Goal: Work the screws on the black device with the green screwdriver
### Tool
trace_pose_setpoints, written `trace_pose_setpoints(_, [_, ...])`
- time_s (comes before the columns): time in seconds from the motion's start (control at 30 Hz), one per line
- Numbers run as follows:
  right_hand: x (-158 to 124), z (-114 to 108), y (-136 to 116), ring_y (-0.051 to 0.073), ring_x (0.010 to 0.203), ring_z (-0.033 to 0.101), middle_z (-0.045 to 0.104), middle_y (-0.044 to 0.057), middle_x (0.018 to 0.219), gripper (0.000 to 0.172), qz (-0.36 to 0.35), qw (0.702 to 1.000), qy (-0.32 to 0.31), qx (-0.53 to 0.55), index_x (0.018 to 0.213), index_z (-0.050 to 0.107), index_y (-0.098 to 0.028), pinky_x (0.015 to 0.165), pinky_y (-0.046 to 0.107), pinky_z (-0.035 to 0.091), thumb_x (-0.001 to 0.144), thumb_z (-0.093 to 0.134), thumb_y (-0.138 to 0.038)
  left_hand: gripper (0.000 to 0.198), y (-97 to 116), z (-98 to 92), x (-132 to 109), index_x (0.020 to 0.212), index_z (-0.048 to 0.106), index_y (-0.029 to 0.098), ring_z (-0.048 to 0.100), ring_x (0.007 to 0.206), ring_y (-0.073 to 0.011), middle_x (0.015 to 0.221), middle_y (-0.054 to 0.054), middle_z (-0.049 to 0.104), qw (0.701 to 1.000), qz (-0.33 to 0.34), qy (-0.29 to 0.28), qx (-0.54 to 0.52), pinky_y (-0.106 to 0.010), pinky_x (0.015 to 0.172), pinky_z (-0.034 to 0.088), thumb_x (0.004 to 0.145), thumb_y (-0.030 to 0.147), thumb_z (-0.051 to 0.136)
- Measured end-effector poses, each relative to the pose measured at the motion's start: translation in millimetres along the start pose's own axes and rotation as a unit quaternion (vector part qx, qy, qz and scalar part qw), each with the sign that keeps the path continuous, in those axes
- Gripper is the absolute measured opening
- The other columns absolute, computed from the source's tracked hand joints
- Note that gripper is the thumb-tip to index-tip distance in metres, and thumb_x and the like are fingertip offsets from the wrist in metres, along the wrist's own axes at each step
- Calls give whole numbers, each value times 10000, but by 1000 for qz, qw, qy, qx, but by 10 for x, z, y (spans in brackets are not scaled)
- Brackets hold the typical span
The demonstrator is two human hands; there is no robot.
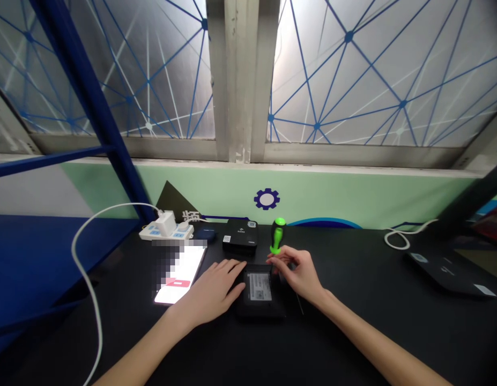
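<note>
A small black box (pixel 259 311) with a white label lies flat on the black desk (pixel 353 332). My left hand (pixel 214 292) rests flat on the box's left edge, fingers spread. My right hand (pixel 298 273) is at the box's upper right corner, fingers pinched around the shaft of a green-handled screwdriver (pixel 277 234) that stands upright, tip down at the box. The tip itself is hidden by my fingers.
A lit phone (pixel 179 276) lies left of the box. Behind are a second black box (pixel 240 236), a small dark blue case (pixel 205 234) and a white power strip (pixel 165 229) with a plugged charger and cable. Another black device (pixel 449 271) sits at the right.
</note>
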State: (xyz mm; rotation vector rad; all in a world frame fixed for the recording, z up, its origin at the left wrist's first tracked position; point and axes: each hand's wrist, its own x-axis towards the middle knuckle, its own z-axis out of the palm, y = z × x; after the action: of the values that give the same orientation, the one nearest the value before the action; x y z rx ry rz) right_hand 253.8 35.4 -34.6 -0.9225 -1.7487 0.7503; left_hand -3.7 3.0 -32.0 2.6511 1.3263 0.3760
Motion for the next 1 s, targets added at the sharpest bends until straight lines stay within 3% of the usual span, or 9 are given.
trace_pose_setpoints(0.07, [8, 22, 13, 154, 521, 620, 675, 17, 634, 251, 5, 1000, 28, -14, 716, 590, -198, 513, 261, 481, 869, 732, -338, 481, -6, 5, 0, 1513, 381, 282, 522, 1309, -292, 1450, -67, 545, 1000, 2, 3, -2, -476, 1081, 404, 1067, 458, 343])
trace_pose_setpoints(0.17, [14, 29, 13, 142, 504, 576, 627, -9, 597, 241, 7, 999, 32, -26, 748, 589, -202, 504, 256, 463, 856, 748, -349, 480, -11, 6, 3, 1510, 387, 283, 520, 1311, -288, 1447, -66, 548, 1000, 2, 5, -6, -478, 1089, 397, 1068, 464, 340])
trace_pose_setpoints(0.27, [10, -2, -10, 155, 560, 630, 695, 21, 698, 143, -2, 1000, -6, -15, 913, 666, -191, 551, 265, 505, 923, 665, -333, 482, -6, -1, 7, 1512, 380, 282, 511, 1321, -290, 1459, -59, 539, 1000, -3, -2, -6, -484, 1091, 398, 1066, 464, 347])
trace_pose_setpoints(0.37, [5, -29, -31, 165, 616, 683, 759, 63, 836, 161, -11, 999, -39, 7, 1004, 696, -188, 589, 269, 536, 962, 603, -312, 482, 1, -9, 11, 1509, 385, 279, 507, 1329, -295, 1463, -59, 537, 1000, -3, -2, -4, -485, 1087, 405, 1065, 462, 352])
trace_pose_setpoints(0.57, [19, 26, -22, 145, 520, 614, 677, 11, 623, 224, 7, 1000, 20, -3, 732, 612, -194, 512, 242, 470, 869, 733, -323, 472, 0, -15, 13, 1494, 408, 279, 531, 1304, -290, 1440, -60, 558, 1000, 2, 6, 0, -471, 1076, 414, 1061, 461, 358])
trace_pose_setpoints(0.73, [-12, 73, 22, 141, 534, 604, 666, 6, 646, 251, 15, 998, 54, 29, 734, 584, -199, 522, 246, 479, 864, 743, -345, 459, 36, -25, 25, 1465, 434, 266, 552, 1271, -288, 1408, -66, 575, 1000, -2, 15, 3, -450, 1049, 421, 1051, 460, 391])
trace_pose_setpoints(0.83, [-40, 64, 26, 149, 573, 639, 691, 18, 714, 217, 14, 991, 110, 77, 797, 592, -200, 539, 251, 509, 881, 727, -348, 386, 110, -78, 57, 1324, 544, 238, 611, 1132, -272, 1270, -64, 636, 999, -22, 28, 13, -420, 974, 449, 1013, 452, 470])
trace_pose_setpoints(0.9, [-50, 54, 15, 147, 583, 640, 694, 21, 749, 181, 10, 987, 129, 97, 859, 601, -202, 545, 252, 519, 907, 697, -348, 324, 168, -138, 82, 1114, 629, 211, 636, 993, -273, 1093, -63, 670, 997, -50, 40, 35, -385, 837, 474, 939, 475, 562])
trace_pose_setpoints(1.0, [-59, 53, 4, 131, 546, 596, 667, 5, 718, 155, 3, 987, 126, 97, 894, 593, -206, 536, 249, 502, 940, 655, -342, 211, 225, -229, 105, 777, 597, 206, 624, 772, -233, 801, -22, 637, 994, -80, 36, 70, -331, 661, 418, 860, 401, 603])
